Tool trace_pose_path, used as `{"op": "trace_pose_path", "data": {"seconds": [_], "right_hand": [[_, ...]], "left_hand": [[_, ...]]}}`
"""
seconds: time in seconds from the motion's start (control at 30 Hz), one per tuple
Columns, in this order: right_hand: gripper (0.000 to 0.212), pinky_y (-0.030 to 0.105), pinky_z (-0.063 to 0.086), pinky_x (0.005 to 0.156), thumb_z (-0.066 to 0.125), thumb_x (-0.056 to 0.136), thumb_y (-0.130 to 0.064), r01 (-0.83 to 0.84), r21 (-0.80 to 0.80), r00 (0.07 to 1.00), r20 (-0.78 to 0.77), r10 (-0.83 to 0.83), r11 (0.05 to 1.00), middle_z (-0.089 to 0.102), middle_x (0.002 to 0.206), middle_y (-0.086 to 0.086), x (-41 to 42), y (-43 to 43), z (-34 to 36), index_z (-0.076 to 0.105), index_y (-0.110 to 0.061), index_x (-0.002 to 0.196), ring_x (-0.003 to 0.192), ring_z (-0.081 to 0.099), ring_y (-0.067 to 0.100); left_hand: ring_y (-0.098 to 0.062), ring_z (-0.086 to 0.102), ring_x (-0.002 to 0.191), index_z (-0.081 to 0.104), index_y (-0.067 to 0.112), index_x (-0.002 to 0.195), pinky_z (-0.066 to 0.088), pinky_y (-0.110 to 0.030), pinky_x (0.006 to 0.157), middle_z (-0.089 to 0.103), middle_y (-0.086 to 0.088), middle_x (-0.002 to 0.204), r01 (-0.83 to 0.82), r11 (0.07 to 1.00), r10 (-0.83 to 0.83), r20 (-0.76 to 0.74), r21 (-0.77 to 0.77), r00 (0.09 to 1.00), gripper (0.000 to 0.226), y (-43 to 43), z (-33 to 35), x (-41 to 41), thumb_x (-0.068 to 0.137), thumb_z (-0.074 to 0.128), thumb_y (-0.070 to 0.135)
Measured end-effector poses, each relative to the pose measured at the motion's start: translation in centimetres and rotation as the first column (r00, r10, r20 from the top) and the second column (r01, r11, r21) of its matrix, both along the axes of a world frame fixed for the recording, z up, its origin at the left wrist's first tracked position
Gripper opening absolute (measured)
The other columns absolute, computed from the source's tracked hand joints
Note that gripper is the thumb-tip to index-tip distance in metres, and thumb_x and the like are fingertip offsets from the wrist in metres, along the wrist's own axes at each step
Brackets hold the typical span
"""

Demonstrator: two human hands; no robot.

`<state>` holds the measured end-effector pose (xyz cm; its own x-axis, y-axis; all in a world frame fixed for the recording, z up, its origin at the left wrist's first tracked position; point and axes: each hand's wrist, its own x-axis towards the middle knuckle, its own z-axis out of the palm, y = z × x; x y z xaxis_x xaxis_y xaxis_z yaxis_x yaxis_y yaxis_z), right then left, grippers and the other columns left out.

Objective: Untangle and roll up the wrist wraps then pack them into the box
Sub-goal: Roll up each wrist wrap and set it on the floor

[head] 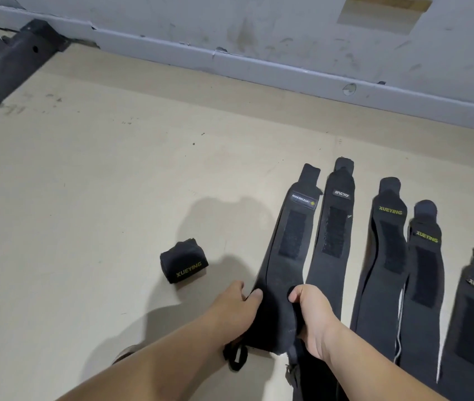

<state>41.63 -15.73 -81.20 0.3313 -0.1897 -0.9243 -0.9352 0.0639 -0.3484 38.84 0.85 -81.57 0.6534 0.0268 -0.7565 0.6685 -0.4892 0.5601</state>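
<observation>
Two bare forearms reach in from the bottom edge; the left hand [237, 303] and the right hand [315, 316] both hold the near end of a long black fabric wrist wrap with a white-lettered label [290, 244]; this wrap lies flat on the pale beige floor [99, 183], its far end pointing toward the wall. The left hand's fingers curl round the wrap's left edge, thumb on top; the right hand pinches the right edge, thumb above and fingers tucked beneath. A thin black thumb loop [237, 358] trails from the wrap's near end, just below the left wrist.

Left of the held wrap, apart from it, sits a rolled-up black wrist wrap with yellow XUEYING lettering [184, 263]. To the right, a second flat black wrap with a small grey label [331, 241] lies just beside the held one; beyond it lie three flat black wraps with yellow lettering [425, 285], fanned out side by side. A scuffed grey wall with a baseboard [258, 30] runs across the back; a dark metal frame [13, 56] crosses the upper left corner.
</observation>
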Motion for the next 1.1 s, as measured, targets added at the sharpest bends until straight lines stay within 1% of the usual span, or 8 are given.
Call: {"op": "trace_pose_path", "data": {"seconds": [0.1,0.27,0.47,0.57,0.73,0.87,0.97,1.1], "right_hand": [[0.068,0.049,0.053,0.078,0.056,0.06,-0.019,-0.03,0.044,0.999,-0.024,0.032,0.999,0.077,0.099,0.023,-0.5,-0.6,-0.7,0.068,0.0,0.124,0.083,0.068,0.041],[0.033,0.033,0.056,0.053,0.055,0.092,-0.026,-0.069,0.105,0.996,-0.041,0.074,0.992,0.077,0.09,0.014,-0.8,0.1,-0.9,0.068,-0.009,0.117,0.068,0.073,0.031],[0.034,0.045,0.06,0.09,0.053,0.104,-0.032,-0.017,0.148,0.998,-0.064,0.026,0.989,0.081,0.098,0.018,-1.2,0.4,-1.3,0.073,-0.009,0.119,0.099,0.076,0.038],[0.036,0.045,0.059,0.085,0.052,0.106,-0.033,0.03,0.167,0.999,-0.05,-0.022,0.986,0.08,0.103,0.019,-1.0,0.3,-0.7,0.073,-0.008,0.121,0.102,0.075,0.038],[0.031,0.044,0.057,0.081,0.057,0.105,-0.03,0.071,0.172,0.996,0.038,-0.079,0.983,0.076,0.109,0.019,0.9,0.8,2.3,0.065,-0.009,0.126,0.1,0.072,0.037],[0.035,0.044,0.058,0.086,0.057,0.101,-0.03,0.042,0.305,0.995,0.07,-0.066,0.951,0.079,0.107,0.019,2.4,-0.5,8.8,0.076,-0.003,0.114,0.093,0.076,0.036],[0.044,0.04,0.055,0.072,0.062,0.096,-0.04,0.053,0.37,0.984,0.137,-0.111,0.928,0.077,0.089,0.018,3.0,-2.4,13.3,0.08,-0.001,0.086,0.067,0.074,0.034],[0.046,0.041,0.049,0.068,0.066,0.097,-0.037,0.072,0.406,0.964,0.204,-0.167,0.911,0.069,0.07,0.016,2.9,-3.9,19.0,0.073,0.002,0.074,0.056,0.069,0.032]], "left_hand": [[-0.015,0.063,0.118,0.055,0.024,0.141,0.049,-0.034,0.107,0.066,0.003,0.129,-0.139,0.984,0.13,-0.082,-0.11,0.988,0.051,-0.9,-0.5,-0.2,0.103,0.05,0.058],[-0.016,0.066,0.107,0.059,0.023,0.124,0.054,-0.038,0.102,0.069,0.001,0.115,-0.162,0.98,0.155,-0.068,-0.117,0.986,0.032,-3.0,-0.2,-0.3,0.103,0.052,0.046],[-0.02,0.06,0.12,0.051,0.025,0.14,0.047,-0.037,0.11,0.063,-0.001,0.133,-0.1,0.986,0.093,-0.058,-0.135,0.994,0.032,-4.1,-0.2,-0.8,0.108,0.044,0.03],[-0.018,0.059,0.115,0.051,0.022,0.137,0.045,-0.03,0.1,0.063,-0.001,0.128,-0.091,0.988,0.088,-0.028,-0.127,0.996,0.029,-4.0,-0.1,-0.6,0.11,0.042,0.024],[-0.022,0.063,0.118,0.05,0.018,0.135,0.049,-0.038,0.107,0.065,-0.006,0.131,-0.057,0.988,0.062,0.026,-0.146,0.998,0.03,-4.0,3.0,0.6,0.107,0.047,0.026],[-0.021,0.062,0.109,0.051,0.014,0.127,0.05,-0.033,0.093,0.065,-0.006,0.124,0.053,0.987,-0.031,0.139,-0.154,0.99,0.024,-3.2,9.9,1.6,0.106,0.047,0.026],[-0.021,0.056,0.085,0.05,0.016,0.101,0.046,-0.03,0.074,0.059,-0.001,0.098,0.183,0.957,-0.134,0.216,-0.225,0.967,0.009,-3.4,16.5,1.7,0.1,0.056,0.024],[-0.016,0.038,0.067,0.036,0.025,0.071,0.029,-0.029,0.057,0.04,0.01,0.077,0.278,0.926,-0.205,0.279,-0.256,0.938,0.036,-3.8,25.6,1.5,0.085,0.069,0.016]]}}
